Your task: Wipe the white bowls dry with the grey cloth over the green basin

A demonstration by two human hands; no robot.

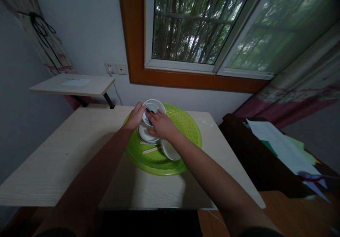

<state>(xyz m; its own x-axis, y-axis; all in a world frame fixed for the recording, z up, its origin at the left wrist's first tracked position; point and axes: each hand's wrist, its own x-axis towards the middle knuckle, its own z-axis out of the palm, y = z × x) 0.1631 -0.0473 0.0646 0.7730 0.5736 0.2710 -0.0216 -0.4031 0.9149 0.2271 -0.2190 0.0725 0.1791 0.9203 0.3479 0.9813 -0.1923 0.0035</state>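
From the head view, the left hand [136, 116] has its fingers clamped on the rim of a white bowl [158, 104], which is held over a green tray [190, 131] on the table [87, 134]. The right hand [162, 124] reaches into that bowl, fingers against a greyish piece [152, 107] too dim to name; whether they grip it, I cannot tell. Just below is a dish [147, 135], with chopsticks [151, 150] and a second bowl [170, 151] near it on the tray.

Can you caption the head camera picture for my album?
Left hand holding a white bowl, right hand reaching inside, above a green tray.
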